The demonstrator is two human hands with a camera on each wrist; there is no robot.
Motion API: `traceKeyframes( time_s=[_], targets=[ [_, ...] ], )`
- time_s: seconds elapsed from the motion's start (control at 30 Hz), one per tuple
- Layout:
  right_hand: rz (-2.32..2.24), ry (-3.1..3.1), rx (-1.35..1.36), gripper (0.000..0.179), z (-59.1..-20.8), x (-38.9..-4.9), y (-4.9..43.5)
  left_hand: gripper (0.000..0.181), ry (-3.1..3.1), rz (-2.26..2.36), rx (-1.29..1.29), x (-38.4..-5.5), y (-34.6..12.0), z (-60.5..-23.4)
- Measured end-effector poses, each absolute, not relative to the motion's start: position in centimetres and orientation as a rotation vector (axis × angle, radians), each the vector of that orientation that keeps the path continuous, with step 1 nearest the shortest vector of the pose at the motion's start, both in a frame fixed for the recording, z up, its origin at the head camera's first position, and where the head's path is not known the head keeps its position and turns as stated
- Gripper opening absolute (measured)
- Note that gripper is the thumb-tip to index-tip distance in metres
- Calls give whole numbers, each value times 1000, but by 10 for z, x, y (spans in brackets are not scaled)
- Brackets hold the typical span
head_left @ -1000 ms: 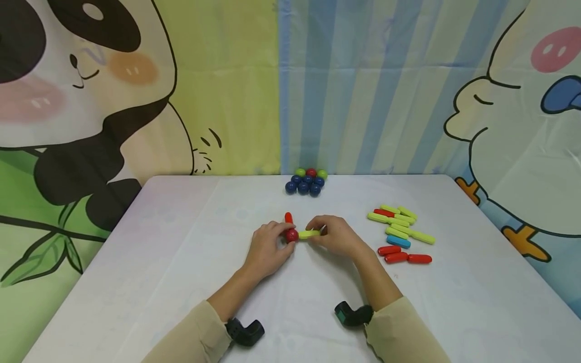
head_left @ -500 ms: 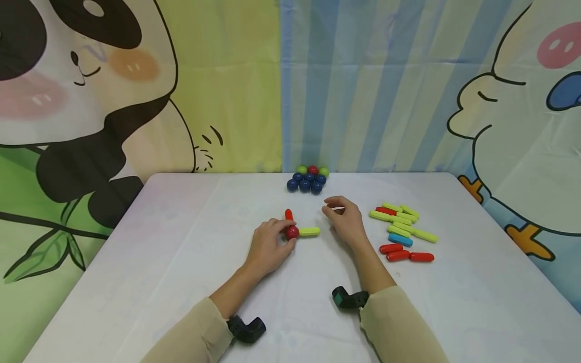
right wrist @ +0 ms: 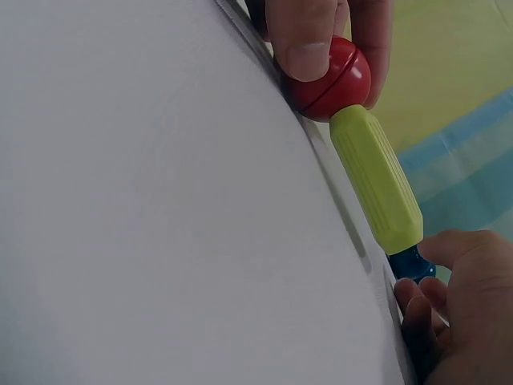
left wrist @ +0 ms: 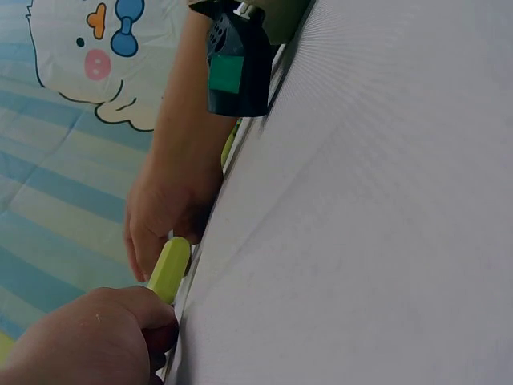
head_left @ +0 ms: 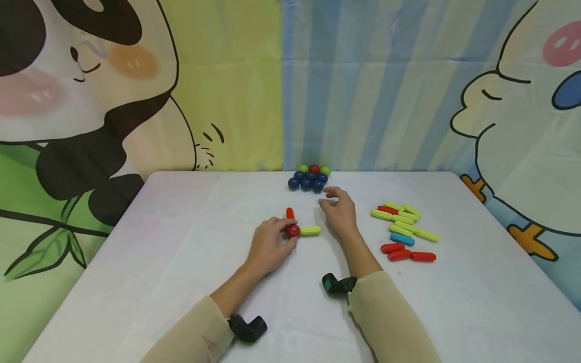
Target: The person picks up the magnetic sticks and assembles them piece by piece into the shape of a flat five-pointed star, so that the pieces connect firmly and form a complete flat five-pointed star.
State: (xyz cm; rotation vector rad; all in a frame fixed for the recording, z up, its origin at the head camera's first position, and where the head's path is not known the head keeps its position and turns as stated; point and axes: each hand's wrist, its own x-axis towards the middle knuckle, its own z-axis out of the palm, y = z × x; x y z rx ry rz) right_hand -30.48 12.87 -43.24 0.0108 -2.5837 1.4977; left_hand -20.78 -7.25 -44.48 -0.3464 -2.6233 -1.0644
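Observation:
In the head view my left hand (head_left: 272, 243) pinches a red ball (head_left: 294, 231) between thumb and fingers on the table. A red stick (head_left: 290, 214) points away from the ball, and a yellow-green stick (head_left: 310, 230) extends from it to the right. My right hand (head_left: 340, 212) is apart from these, its thumb and fingers loosely bent with a gap between them. Its fingertips are close to the nearest dark blue ball (head_left: 318, 186) of a cluster. From the right wrist view, a blue ball (right wrist: 409, 262) appears beyond the yellow-green stick, beside the right fingers; contact is not plain.
Several balls sit in rows at the table's back edge, including a green ball (head_left: 303, 168). On the right lie several loose sticks, among them a blue stick (head_left: 402, 239) and a red stick (head_left: 423, 256). A printed curtain (head_left: 245, 101) hangs behind the table (head_left: 181, 282).
My right hand has let go of the yellow-green stick and moved away toward the blue balls at the back. My left hand still holds the red ball in place.

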Motion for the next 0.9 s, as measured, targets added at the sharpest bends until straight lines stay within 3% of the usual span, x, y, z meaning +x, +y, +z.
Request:
traceKeyframes(
  time_s=[0.43,0.9],
  targets=[
    [1202,-2833,51,64,-421,-331,132,36,-2613,-1066,-376,-210,-68,-442],
    [1219,-2837,-1,45,-425,-341,126,36,-2635,-1060,-352,-210,-72,-444]
  ],
)
